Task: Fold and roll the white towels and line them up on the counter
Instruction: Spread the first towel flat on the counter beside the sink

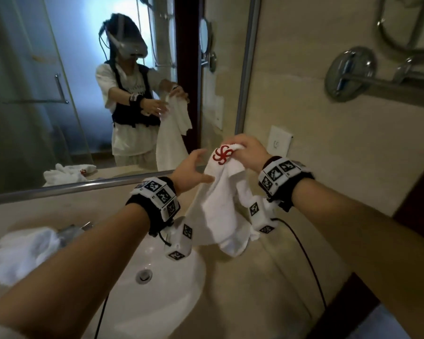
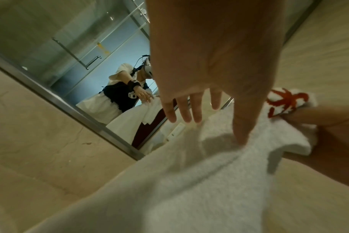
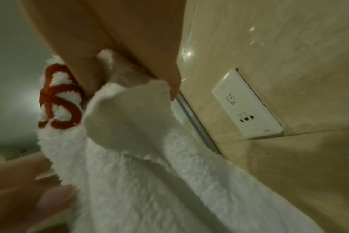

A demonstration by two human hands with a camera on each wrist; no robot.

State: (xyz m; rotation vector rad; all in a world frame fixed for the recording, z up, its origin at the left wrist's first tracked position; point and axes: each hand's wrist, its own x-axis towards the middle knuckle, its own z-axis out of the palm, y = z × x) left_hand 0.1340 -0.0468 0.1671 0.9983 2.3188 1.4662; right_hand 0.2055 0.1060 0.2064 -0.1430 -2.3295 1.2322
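Observation:
A white towel [image 1: 220, 204] with a red embroidered logo [image 1: 222, 155] hangs in the air above the counter, right of the sink. My right hand [image 1: 249, 152] pinches its top corner beside the logo; the right wrist view shows the fingers [image 3: 130, 47] curled round that bunched corner of the towel [image 3: 139, 173]. My left hand [image 1: 194, 168] is spread open just left of the towel, thumb resting on the cloth. In the left wrist view the straight fingers [image 2: 189, 110] hover over the towel [image 2: 199, 181], only the thumb touching it. Another white towel [image 1: 22, 253] lies crumpled left of the sink.
A white basin [image 1: 157, 277] with a faucet [image 1: 76, 230] sits in the beige counter [image 1: 279, 277] below my arms. A mirror [image 1: 83, 94] covers the wall ahead. On the right wall are a socket [image 1: 278, 141] and a chrome towel rail [image 1: 377, 79].

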